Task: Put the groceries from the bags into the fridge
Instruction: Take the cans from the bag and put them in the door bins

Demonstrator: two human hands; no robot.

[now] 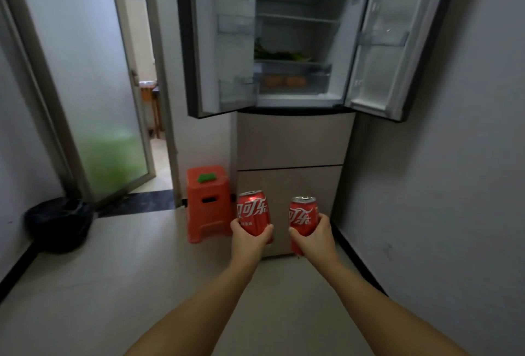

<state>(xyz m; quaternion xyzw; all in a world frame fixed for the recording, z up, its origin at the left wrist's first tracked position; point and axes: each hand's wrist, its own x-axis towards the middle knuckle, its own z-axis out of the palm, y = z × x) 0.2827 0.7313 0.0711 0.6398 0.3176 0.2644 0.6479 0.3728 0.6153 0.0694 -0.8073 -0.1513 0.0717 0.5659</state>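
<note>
Head view: two red cans are held upright out in front of the fridge [295, 140], level with its lower drawers. The left can [253, 212] stands in the left hand [250, 238], whose thumb and fingers curl round its lower half from below, leaving the top and logo showing. The right can [302, 218] sits in the right hand [315, 238], gripped the same way round its base, thumb on the inner side. The cans are near each other but apart.

Above them both fridge doors stand wide open. Inside, green leaves lie on the lowest shelf, and orange items show dimly through the clear crisper drawer beneath. Door bins look bare, though dim light hides detail.

Just left of the fridge stands an orange stool [208, 202] with a small green thing [207, 177] on top. Farther left of the fridge a frosted glass door [93, 77] hangs open, and a black bin [59, 223] sits on the floor by the wall.
</note>
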